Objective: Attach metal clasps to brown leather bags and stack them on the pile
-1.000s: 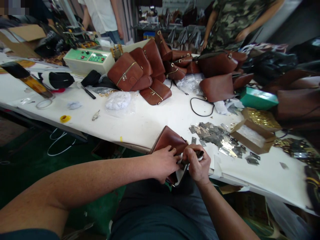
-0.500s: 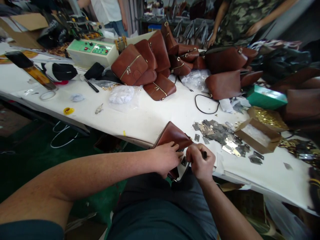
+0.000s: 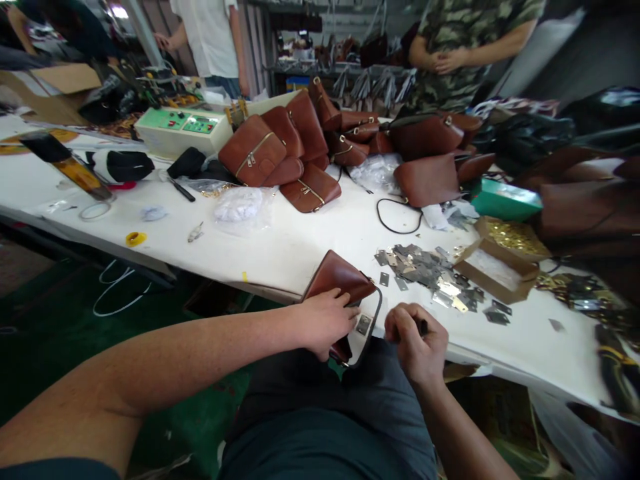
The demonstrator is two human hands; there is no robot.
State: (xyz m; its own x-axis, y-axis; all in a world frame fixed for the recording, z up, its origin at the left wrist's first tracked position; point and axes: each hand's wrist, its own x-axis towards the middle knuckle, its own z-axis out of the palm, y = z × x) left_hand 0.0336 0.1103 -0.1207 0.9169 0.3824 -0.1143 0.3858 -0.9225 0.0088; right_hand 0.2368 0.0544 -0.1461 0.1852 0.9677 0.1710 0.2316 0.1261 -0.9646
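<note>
A brown leather bag [image 3: 340,275] rests tilted at the near table edge, partly over my lap. My left hand [image 3: 327,323] grips its near side, fingers laid across the leather. Beside those fingers, a small dark metal plate [image 3: 364,325] sits on the pale inner face, which has a black rim. My right hand [image 3: 417,340] is closed just right of the bag, apart from it. Out of that fist pokes the end of a dark, stick-like tool [image 3: 423,327]; its working end is hidden.
Right of the bag lies a heap of metal plates [image 3: 420,267], near a cardboard box [image 3: 500,283] and a green box [image 3: 507,199]. Finished-looking brown bags [image 3: 255,150] are piled behind, next to a control machine [image 3: 180,130]. Two people stand across the table.
My right hand has drawn back to the right, away from the bag, with the dark tool still in it. My left hand keeps its place on the bag. The view has shifted slightly.
</note>
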